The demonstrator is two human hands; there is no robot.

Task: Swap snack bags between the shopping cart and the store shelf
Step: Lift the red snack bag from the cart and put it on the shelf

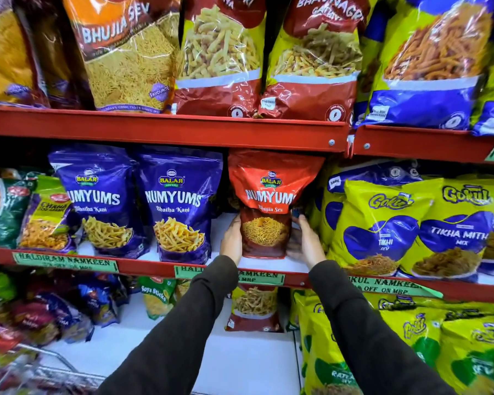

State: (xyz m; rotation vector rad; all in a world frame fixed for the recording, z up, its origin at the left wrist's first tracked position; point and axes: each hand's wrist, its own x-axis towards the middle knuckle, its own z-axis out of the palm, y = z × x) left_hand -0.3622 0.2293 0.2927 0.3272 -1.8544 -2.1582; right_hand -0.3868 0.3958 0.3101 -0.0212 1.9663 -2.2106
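— Red pouch (268, 206), upright on the middle shelf (160, 266): who holds it?
— Both hands. Left hand (232, 238) presses its left edge, right hand (304, 242) its right edge, clamped on it from either side.
— Markings?
— "Numyums Bhujia Sev", with a darker lower panel picturing fine yellow strands.
— Neighbours?
— Two purple Numyums bags (180, 206) to its left, yellow Gokul bags (382, 223) to its right.

mid shelf (166, 267) (red lip) | 2 purple Numyums bags (180, 203) | red Numyums bag (268, 201) upright | yellow Gokul bags (382, 223)
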